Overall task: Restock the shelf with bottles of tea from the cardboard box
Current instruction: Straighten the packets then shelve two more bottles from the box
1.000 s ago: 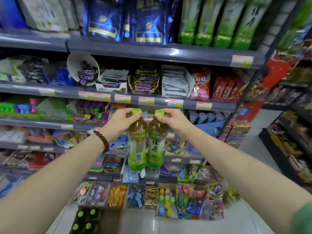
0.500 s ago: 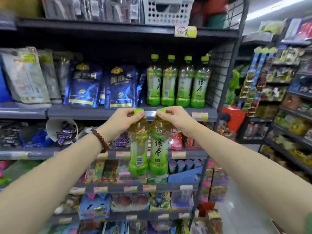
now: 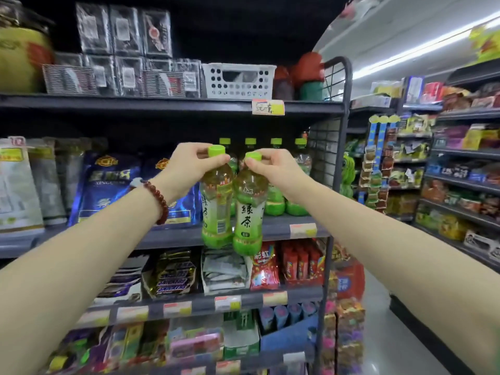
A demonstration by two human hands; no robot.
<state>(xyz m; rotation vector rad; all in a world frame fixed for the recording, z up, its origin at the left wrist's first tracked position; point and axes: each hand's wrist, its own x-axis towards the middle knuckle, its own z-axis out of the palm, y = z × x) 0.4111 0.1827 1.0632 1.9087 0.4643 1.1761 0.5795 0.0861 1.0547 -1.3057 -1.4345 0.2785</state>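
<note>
My left hand (image 3: 186,169) grips a green tea bottle (image 3: 216,209) by its lime cap. My right hand (image 3: 273,169) grips a second green tea bottle (image 3: 248,212) the same way. Both bottles hang upright, side by side and touching, in front of the grey shelf (image 3: 273,228). Behind them, on that shelf, stands a row of several tea bottles on the shelf (image 3: 276,197), partly hidden by my hands. The held bottles' bases reach just below the shelf's front edge. The cardboard box is out of view.
Blue bags (image 3: 108,185) fill the shelf to the left of the tea row. A wire side panel (image 3: 324,152) closes the shelf's right end. A white basket (image 3: 238,79) sits on the shelf above. Snacks fill the shelf below; an aisle runs on the right.
Both hands have lifted the two bottles from low shelves up to the tea shelf's height. The view has tilted up, and the box on the floor has dropped out of sight.
</note>
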